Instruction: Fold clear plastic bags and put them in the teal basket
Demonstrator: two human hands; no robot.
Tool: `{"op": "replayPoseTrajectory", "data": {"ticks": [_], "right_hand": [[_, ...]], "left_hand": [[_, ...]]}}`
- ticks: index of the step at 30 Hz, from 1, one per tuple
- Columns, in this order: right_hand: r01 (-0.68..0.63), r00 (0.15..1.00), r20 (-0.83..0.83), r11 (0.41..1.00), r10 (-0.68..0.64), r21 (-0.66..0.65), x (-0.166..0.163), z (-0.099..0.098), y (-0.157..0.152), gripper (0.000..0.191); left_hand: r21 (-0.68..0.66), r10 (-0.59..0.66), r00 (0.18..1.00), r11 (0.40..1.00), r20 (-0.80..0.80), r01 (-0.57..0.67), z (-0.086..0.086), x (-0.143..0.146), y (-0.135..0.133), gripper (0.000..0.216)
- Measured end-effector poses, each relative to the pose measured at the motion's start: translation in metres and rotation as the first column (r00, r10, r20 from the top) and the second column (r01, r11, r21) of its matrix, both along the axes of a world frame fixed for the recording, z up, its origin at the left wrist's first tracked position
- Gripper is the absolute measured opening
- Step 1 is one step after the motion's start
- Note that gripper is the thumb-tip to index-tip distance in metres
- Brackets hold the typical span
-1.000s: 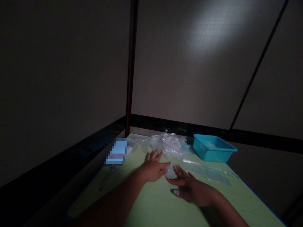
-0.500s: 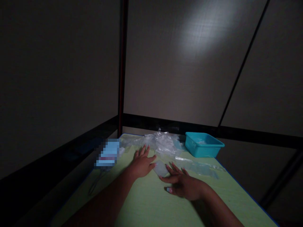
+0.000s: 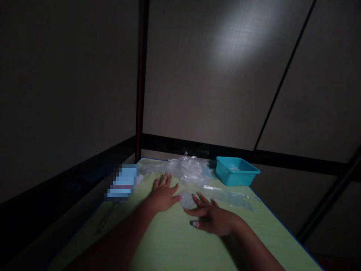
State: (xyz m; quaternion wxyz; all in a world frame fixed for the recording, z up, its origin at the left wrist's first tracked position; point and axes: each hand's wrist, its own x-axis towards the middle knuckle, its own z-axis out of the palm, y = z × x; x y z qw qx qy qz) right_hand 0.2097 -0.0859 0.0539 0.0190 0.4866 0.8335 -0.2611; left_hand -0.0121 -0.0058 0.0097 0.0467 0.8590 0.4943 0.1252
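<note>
A small whitish, translucent flat piece (image 3: 186,199) lies on the green tabletop (image 3: 172,241) between my hands; its exact kind I cannot make out. My left hand (image 3: 163,194) rests flat with fingers spread, its thumb tip touching the piece's left edge. From the other side, my right hand (image 3: 213,216) reaches over it with fingers stretched out, the fingertips on its right part and the thumb apart, nearer to me. Just beyond the hands is a crumpled heap of clear plastic bags (image 3: 191,169).
A turquoise plastic basin (image 3: 237,177) stands at the back right. A flat clear plastic strip (image 3: 231,197) lies in front of it. To the left are a blurred-out light blue item (image 3: 122,182) and a thin loop (image 3: 105,220). Dark-framed wall panels (image 3: 203,94) rise behind the table.
The whole view has shifted slightly, so everything appears a little further left. Both hands keep the same pose around the whitish piece.
</note>
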Motion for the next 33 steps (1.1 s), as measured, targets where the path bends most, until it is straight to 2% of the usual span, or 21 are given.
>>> {"op": "replayPoseTrajectory", "data": {"ticks": [3, 7, 9, 11, 15, 19, 23, 27, 30, 33], "right_hand": [[0.003, 1.0, -0.003, 1.0, -0.003, 0.003, -0.001, 0.001, -0.001, 0.054], [0.007, 1.0, -0.02, 1.0, -0.007, 0.017, -0.002, 0.002, -0.002, 0.051], [0.008, 1.0, -0.02, 1.0, -0.007, 0.021, -0.002, 0.001, -0.003, 0.05], [0.007, 1.0, -0.016, 1.0, -0.007, 0.022, -0.002, 0.001, -0.003, 0.05], [0.007, 1.0, -0.012, 1.0, -0.006, 0.029, -0.001, 0.0, -0.002, 0.051], [0.003, 1.0, -0.005, 0.999, -0.003, 0.036, -0.002, 0.0, -0.002, 0.051], [-0.003, 1.0, -0.011, 0.999, 0.003, 0.041, -0.003, 0.001, -0.003, 0.053], [0.002, 0.996, -0.086, 0.999, 0.002, 0.048, 0.001, -0.002, -0.001, 0.062], [0.058, 0.982, -0.186, 0.991, -0.035, 0.121, 0.006, -0.008, 0.005, 0.06], [0.16, 0.936, -0.346, 0.947, -0.057, 0.279, 0.008, -0.015, 0.013, 0.049]], "left_hand": [[0.032, -0.002, 0.999, 0.999, 0.05, 0.001, 0.001, 0.001, 0.0, 0.05], [0.024, -0.154, 0.987, 0.988, 0.049, 0.153, -0.001, 0.006, -0.005, 0.043], [0.004, -0.192, 0.981, 0.981, 0.032, 0.192, -0.004, 0.007, -0.005, 0.041], [-0.007, -0.17, 0.985, 0.985, 0.028, 0.17, -0.006, 0.005, -0.003, 0.041], [-0.021, -0.051, 0.998, 0.998, 0.027, 0.052, -0.006, 0.0, 0.003, 0.047], [0.036, 0.007, 0.998, 0.999, 0.056, -0.009, -0.005, 0.0, 0.005, 0.046], [0.051, -0.06, 0.99, 0.997, 0.126, 0.054, -0.004, 0.003, 0.004, 0.042], [0.087, -0.148, 0.977, 0.987, 0.155, 0.135, -0.005, 0.004, 0.004, 0.038], [0.184, -0.109, 0.97, 0.981, 0.218, 0.069, -0.003, 0.004, 0.006, 0.037], [0.263, -0.065, 0.949, 0.965, 0.309, -0.02, 0.001, 0.006, 0.008, 0.035]]}}
